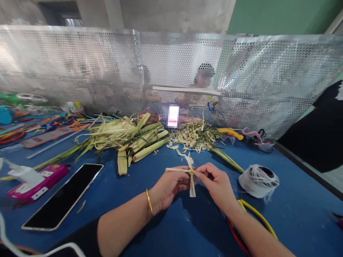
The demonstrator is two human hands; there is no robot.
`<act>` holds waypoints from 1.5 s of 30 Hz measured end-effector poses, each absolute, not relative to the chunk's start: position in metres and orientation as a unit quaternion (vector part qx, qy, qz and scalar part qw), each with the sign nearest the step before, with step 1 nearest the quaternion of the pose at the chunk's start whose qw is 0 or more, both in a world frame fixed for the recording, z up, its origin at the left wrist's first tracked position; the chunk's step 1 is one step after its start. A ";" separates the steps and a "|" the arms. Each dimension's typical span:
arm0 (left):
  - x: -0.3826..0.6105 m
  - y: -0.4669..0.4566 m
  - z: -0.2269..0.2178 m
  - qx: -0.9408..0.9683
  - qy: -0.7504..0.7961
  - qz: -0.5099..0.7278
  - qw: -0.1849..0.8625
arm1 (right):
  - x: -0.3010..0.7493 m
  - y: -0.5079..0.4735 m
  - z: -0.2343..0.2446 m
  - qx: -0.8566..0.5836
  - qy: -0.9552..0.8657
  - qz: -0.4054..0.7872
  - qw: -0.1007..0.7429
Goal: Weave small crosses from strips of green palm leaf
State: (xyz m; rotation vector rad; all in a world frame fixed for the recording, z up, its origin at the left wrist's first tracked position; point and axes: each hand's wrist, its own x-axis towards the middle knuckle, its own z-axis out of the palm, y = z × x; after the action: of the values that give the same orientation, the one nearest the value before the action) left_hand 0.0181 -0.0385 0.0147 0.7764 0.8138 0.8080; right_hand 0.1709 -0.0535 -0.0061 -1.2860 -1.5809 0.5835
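A small cross of pale leaf strips [191,172] is being held up above the table [166,232], well in from its right edge. The strips are meeting in a bunched middle. One narrow strip [175,170] is pointing left, a wider strip [192,187] (flaring to a blunt end) is reaching nearward, and ragged whitish ends [189,160] are pointing toward the table's far edge.
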 end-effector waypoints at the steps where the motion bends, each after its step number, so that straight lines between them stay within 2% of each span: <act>1: 0.018 -0.039 0.014 0.362 0.373 0.375 0.767 | 0.171 -0.053 -0.006 -0.528 -0.653 0.239 0.488; 16: 0.016 -0.036 0.010 0.372 0.423 0.374 0.737 | 0.172 -0.057 -0.004 -0.516 -0.682 0.144 0.497; 24: 0.016 -0.035 0.011 0.365 0.433 0.379 0.731 | 0.183 -0.053 0.002 -0.576 -0.576 0.112 0.570; 31: 0.014 -0.033 0.011 0.363 0.430 0.365 0.742 | 0.180 -0.054 0.004 -0.554 -0.619 0.110 0.546; 38: 0.017 -0.038 0.013 0.384 0.444 0.380 0.715 | 0.174 -0.056 0.000 -0.518 -0.684 0.164 0.487; 45: 0.016 -0.037 0.012 0.373 0.433 0.360 0.738 | 0.175 -0.054 -0.001 -0.519 -0.677 0.180 0.489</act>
State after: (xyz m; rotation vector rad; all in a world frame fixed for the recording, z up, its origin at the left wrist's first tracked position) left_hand 0.0162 -0.0366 0.0119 0.8188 0.9501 0.7897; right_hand 0.1746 -0.0540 -0.0013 -1.2616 -1.6459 0.4362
